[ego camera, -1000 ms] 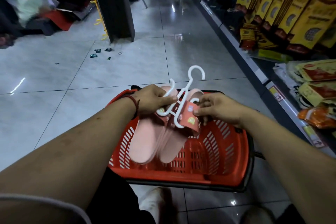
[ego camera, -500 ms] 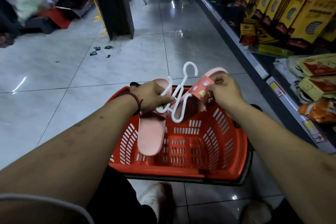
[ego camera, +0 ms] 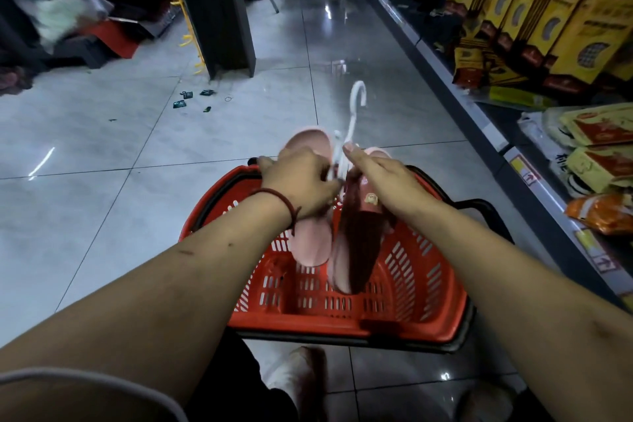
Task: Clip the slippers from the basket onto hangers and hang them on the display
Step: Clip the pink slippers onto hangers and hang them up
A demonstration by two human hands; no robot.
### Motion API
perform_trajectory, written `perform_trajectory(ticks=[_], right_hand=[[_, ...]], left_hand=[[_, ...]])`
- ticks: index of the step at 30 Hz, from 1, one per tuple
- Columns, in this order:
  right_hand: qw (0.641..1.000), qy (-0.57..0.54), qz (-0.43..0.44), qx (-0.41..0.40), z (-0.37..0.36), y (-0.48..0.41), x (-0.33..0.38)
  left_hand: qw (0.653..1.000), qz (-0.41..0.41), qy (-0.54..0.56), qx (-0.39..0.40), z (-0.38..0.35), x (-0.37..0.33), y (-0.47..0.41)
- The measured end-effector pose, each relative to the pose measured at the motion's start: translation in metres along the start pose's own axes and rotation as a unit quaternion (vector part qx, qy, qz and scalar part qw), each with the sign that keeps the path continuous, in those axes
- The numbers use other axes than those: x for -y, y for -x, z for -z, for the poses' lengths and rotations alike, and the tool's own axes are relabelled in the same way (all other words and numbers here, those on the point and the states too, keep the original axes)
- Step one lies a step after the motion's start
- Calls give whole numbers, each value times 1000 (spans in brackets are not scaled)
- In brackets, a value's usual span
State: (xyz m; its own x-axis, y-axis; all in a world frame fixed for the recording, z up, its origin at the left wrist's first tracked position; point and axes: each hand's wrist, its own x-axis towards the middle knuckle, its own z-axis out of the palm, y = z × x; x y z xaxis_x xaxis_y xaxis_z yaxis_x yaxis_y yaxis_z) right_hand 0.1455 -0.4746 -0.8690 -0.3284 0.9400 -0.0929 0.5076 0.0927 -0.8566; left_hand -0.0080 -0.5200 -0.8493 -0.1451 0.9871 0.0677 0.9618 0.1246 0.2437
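Above the red plastic basket [ego camera: 346,322] I hold a pair of pink slippers and a white plastic hanger [ego camera: 354,113]. My left hand [ego camera: 301,181] grips the left pink slipper [ego camera: 310,243] together with the hanger's lower part. My right hand [ego camera: 383,175] holds the right slipper [ego camera: 356,250], which hangs edge-on with its red strap facing right; the thumb presses beside the hanger stem. The hanger's hook points up and away. The clips are hidden behind my hands.
A shelf unit [ego camera: 507,134] with yellow and red packets runs along the right. A dark pillar [ego camera: 212,7] with yellow hooks stands ahead on the left. Small bits of litter [ego camera: 193,99] lie on the grey tiled floor. My feet [ego camera: 301,384] are below the basket.
The right slipper swung down from its raised tilt and now hangs beside the left one. Both hands closed together at the hanger, which turned edge-on with its hook higher.
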Motion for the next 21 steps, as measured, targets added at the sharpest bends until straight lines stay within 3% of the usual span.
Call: perform_trajectory(ticks=[2,5,7,10,14,21], right_hand=[[1000,-3,-23,8,-4,-1,-3],[997,26,-37,-67,-4,-5,-16],[995,-10,-40,-93,4,-9,-24],[988,-119,-38,-92,25,-10,-26],[989,-140,-20,-48,49,-4,-18],[991,-3,-6,131,25,11,-19]], left_hand=[[995,-73,-61,12,-6,-11,5],[989,-134,-59,22,-7,-15,9],[991,-131,8,25,-2,-9,7],[991,-65,100,59,4,7,1],[976,0,209,61,5,33,-4],[924,68,376,21,6,42,-16]])
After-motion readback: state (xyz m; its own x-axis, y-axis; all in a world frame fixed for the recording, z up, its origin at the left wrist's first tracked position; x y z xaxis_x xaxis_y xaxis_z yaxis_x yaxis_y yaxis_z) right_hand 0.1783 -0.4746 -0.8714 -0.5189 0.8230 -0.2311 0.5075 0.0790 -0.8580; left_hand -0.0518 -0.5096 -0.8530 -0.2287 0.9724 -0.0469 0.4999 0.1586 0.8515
